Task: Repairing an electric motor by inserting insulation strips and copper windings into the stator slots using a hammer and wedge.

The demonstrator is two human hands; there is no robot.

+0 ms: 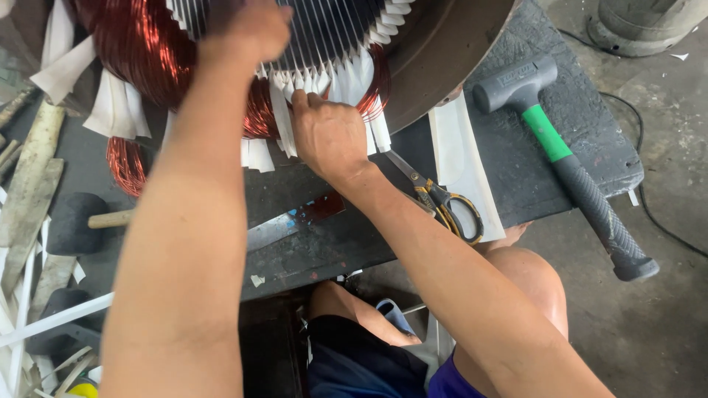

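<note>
I'm seeing the left hand (247, 29) reaching up into the stator (310, 37), its grip unclear (blurred). The right hand (328, 136) is pinching white insulation paper (284, 118) among the copper windings (140, 44). Scissors (442, 203) and a mallet (568, 158) are lying on the bench (354, 236).

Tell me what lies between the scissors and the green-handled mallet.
In the head view, a white paper strip lies on the dark bench between scissors and mallet.

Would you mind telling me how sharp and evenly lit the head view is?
Head view: soft, even daylight, no hard shadows; the left hand near the top edge is blurred; the right hand on the white paper strips and the green-and-grey mallet are sharp; the copper wire coil glints.
</note>
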